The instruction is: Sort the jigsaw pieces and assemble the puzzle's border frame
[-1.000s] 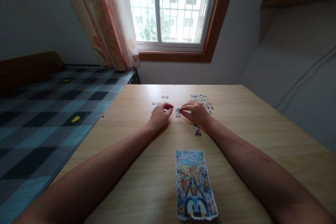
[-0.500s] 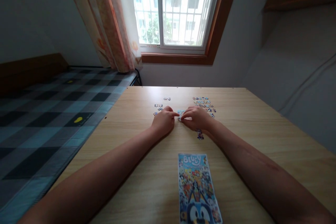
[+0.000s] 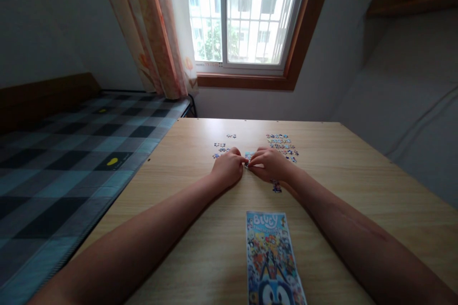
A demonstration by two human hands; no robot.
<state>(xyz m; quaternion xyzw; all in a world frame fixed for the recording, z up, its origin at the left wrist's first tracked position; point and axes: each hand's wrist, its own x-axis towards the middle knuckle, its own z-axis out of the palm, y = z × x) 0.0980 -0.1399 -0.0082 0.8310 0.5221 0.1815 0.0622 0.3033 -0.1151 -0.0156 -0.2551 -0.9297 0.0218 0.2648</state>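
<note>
Both hands meet over a small joined patch of jigsaw puzzle pieces [image 3: 249,155] on the wooden table [image 3: 200,248]. My left hand [image 3: 229,167] is closed, its fingertips pressed to the near left edge of the patch. From the other side my right hand [image 3: 270,164] pinches at the same edge, fingers together on a puzzle piece. The hands cover much of the patch. Close to my right wrist lies a small dark cluster of joined pieces [image 3: 276,187].
Rows of puzzle pieces [image 3: 281,141] lie beyond my right hand. A few more pieces [image 3: 219,145] are beyond my left. Nearer me is a picture sheet marked "Bluey" [image 3: 272,257]. A bed [image 3: 71,176] stands left; a window [image 3: 250,14] is ahead.
The view has shifted slightly, moving everything a little to the right in the picture. My left fingertips have come down nearer my right fingertips at the patch's near edge.
</note>
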